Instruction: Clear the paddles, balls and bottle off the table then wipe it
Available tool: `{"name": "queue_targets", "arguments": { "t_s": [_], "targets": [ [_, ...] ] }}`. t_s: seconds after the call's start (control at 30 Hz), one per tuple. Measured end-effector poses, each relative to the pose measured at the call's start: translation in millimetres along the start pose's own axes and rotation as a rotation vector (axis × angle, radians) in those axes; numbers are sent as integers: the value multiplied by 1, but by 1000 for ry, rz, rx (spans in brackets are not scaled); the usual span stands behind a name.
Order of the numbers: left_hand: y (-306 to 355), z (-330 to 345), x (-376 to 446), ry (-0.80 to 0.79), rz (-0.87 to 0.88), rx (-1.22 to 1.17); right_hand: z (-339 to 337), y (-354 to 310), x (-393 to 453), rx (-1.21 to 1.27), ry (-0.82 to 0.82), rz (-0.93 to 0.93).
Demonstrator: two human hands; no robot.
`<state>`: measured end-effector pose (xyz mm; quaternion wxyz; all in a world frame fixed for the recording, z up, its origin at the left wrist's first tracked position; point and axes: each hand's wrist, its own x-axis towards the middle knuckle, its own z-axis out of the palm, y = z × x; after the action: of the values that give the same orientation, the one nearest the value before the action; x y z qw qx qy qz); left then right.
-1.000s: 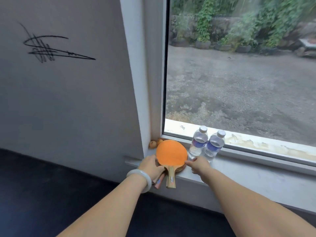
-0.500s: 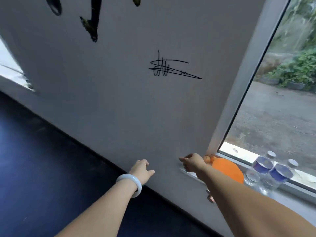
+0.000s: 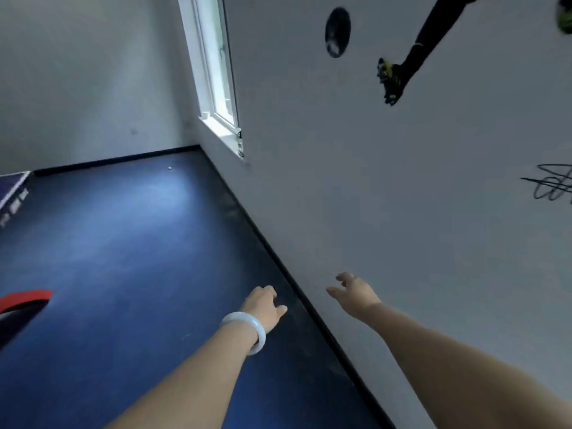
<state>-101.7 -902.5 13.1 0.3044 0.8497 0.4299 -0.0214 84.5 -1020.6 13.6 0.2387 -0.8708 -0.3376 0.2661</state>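
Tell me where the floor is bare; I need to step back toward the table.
Bare blue floor runs from the hands to the far wall, bordered by the wall's black skirting. Tighter at left: table corner, red-edged object.

Window (image 3: 216, 85) in wall (image 3: 387, 196), floor (image 3: 123, 243) leftward

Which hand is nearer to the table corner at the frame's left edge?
Left. The left hand hangs over the blue floor, on the table corner side; the right hand is farther off, in front of the wall.
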Motion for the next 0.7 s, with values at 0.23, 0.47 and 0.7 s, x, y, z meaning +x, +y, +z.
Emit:
{"name": "queue_targets", "arguments": {
  "t_s": [0.23, 0.47, 0.7],
  "targets": [
    [-39, -80, 106, 100, -165, -79, 8, -94, 148, -59, -115, -207],
    [-89, -126, 208, 157, -344, -88, 34, -176, 286, -180, -206, -318],
    [-159, -190, 309, 141, -416, -75, 80, -268, 398, -263, -266, -371]
  ]
}}
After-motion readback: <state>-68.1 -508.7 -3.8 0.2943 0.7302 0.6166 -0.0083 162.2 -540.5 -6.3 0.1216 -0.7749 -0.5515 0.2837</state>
